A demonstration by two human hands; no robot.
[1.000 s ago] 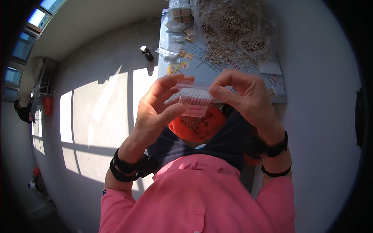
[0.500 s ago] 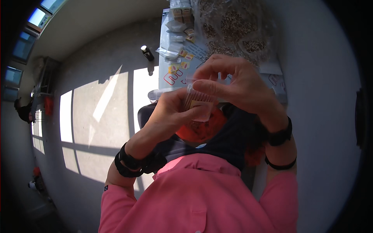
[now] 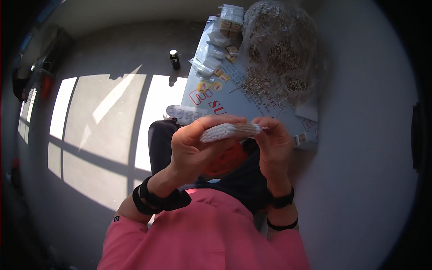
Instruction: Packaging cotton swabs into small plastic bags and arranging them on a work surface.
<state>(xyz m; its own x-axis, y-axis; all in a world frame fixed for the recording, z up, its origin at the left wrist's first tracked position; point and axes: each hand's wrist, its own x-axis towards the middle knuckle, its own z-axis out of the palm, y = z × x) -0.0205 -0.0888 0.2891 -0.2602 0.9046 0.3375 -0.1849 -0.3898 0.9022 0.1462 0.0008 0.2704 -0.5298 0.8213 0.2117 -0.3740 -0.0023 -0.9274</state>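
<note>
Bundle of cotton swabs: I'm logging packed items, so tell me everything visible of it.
The bundle of cotton swabs is compact, with tan, wood-looking sticks and tightly packed white, fluffy tips facing left. Held nearly level, it is gripped along its sides by the left hand; the right hand pinches at its right end, where a thin pinkish edge shows. Any wrapping is hard to make out.

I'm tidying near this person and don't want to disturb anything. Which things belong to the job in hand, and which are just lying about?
Seem to belong:
- swabs in the left hand, right hand at their far end
- loose swabs
- yellow cards
- clear packets

Probably just lying about:
- bottle on the floor
</note>
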